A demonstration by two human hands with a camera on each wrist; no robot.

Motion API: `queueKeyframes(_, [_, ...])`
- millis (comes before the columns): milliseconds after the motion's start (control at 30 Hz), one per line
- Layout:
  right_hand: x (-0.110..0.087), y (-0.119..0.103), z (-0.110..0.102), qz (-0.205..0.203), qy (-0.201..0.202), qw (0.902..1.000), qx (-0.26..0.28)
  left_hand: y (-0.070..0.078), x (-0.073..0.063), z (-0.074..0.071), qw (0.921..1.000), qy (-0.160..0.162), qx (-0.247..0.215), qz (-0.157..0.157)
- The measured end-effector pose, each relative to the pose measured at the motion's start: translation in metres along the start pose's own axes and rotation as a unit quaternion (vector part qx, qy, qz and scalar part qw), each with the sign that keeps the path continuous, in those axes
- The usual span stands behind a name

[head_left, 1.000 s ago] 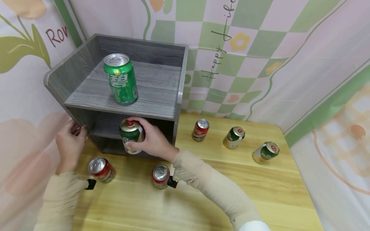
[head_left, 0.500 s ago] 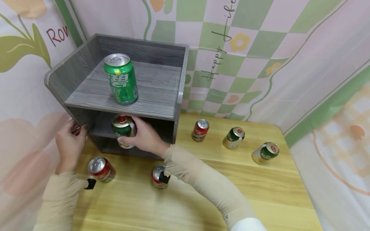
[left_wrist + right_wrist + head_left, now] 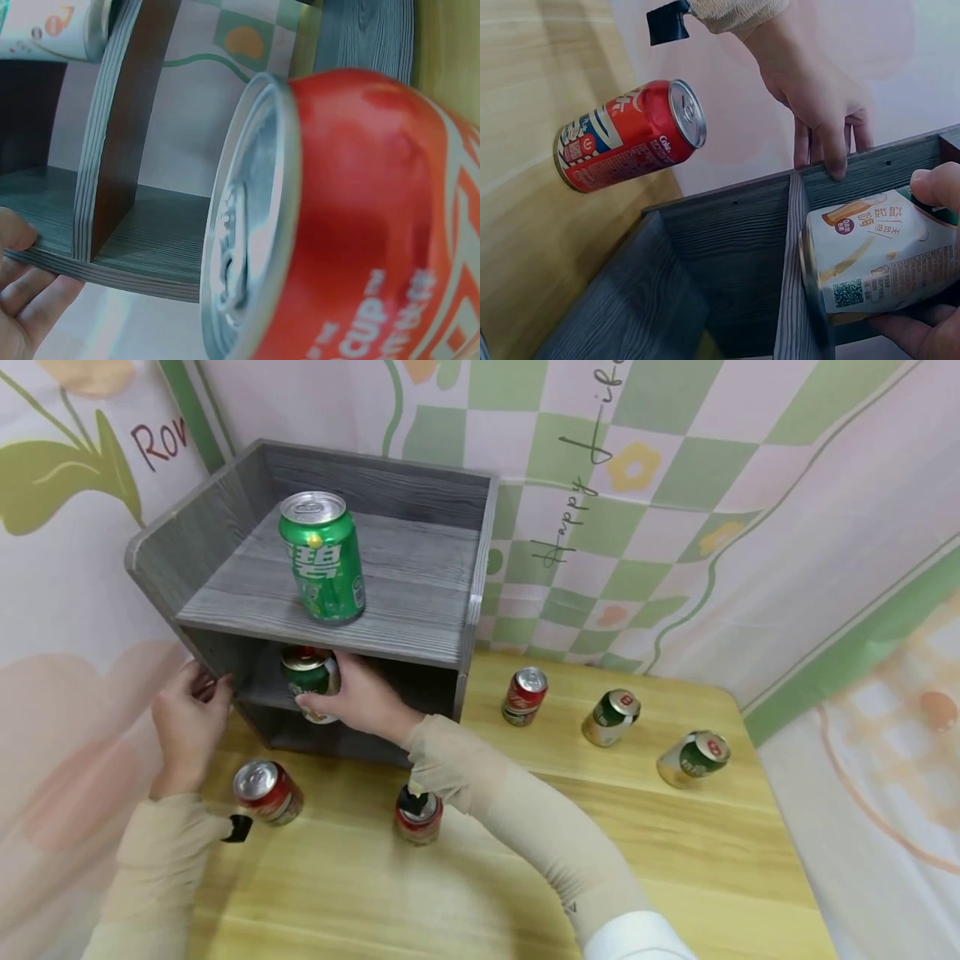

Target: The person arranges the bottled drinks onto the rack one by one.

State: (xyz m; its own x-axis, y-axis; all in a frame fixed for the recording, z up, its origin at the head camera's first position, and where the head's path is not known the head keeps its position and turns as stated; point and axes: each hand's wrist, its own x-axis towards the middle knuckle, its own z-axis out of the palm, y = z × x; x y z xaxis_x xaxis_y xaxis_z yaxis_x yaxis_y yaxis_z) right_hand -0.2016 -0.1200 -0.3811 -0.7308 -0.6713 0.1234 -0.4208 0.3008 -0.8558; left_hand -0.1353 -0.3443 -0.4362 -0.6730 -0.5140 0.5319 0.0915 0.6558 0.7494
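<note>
My right hand [image 3: 367,693] grips a green-and-white drink can [image 3: 306,683] with a gold top, thumb and fingers on either side. The can is partly inside the middle compartment of a small grey wooden shelf [image 3: 213,543], under the top board. In the right wrist view the white side of the can [image 3: 877,255] shows close by the divider board [image 3: 793,262]. My left hand [image 3: 189,722] holds the front edge of the shelf's left side panel, thumb inside and fingers outside. A red cola can [image 3: 272,793] stands on the table near my left wrist.
On the shelf's top board stands a green soda can [image 3: 326,564]. Another red can [image 3: 420,822] is under my right wrist, partly covered by a black wrist piece. At right, a red can [image 3: 525,697] and two green-and-gold cans [image 3: 611,718] stand on the wooden table [image 3: 510,893].
My right hand has moved left and deeper into the middle compartment with the green-and-white can. My left hand keeps its hold on the side panel. The head view has shifted slightly.
</note>
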Motion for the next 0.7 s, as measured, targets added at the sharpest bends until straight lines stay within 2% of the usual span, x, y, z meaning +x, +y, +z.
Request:
queueKeyframes(333, [0.017,-0.001,0.007,0.008,-0.052,0.9969,0.059,0.001,-0.003,-0.003,1.0000,0.005,0.002,0.000])
queueKeyframes(700, [0.030,0.003,0.015,-0.012,-0.050,0.9960,0.073,0.003,-0.002,0.000,0.9999,-0.004,-0.003,-0.012])
